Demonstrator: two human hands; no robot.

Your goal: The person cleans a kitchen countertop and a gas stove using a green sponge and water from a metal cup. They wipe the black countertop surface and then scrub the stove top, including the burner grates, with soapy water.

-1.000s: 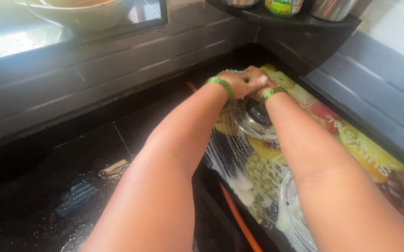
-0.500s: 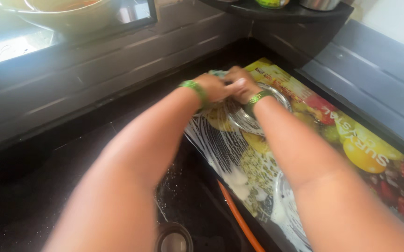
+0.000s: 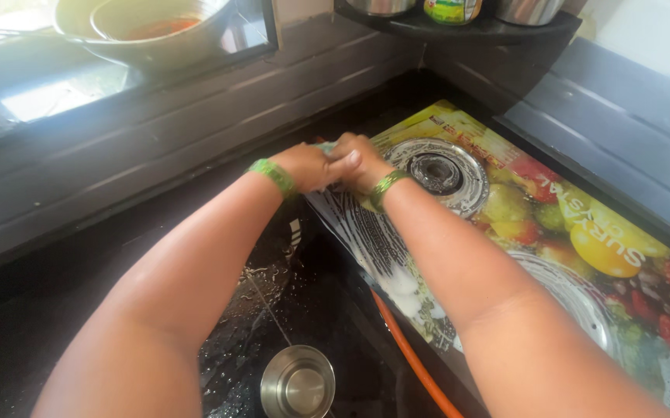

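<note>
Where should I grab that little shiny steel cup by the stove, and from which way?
Take the steel cup by its round rim, coming straight down from above. It stands upright with its mouth open on the wet black counter, and the orange hose lies close on its right, so a sideways reach is tighter there.

- The stove top (image 3: 583, 224) is glossy glass printed with fruit, wet and streaked with white soap foam near its left edge.
- The burner ring (image 3: 436, 166) is shiny metal.
- The tabletop (image 3: 288, 294) is dark polished stone, glistening with water.
- The small cup (image 3: 298, 383) is brushed steel, smooth.
- The hose (image 3: 412, 356) looks like orange rubber, matt.
- The bowl (image 3: 149, 31) on the sill is dull metal.
- The bangles (image 3: 273, 176) look like green glossy plastic.
</note>
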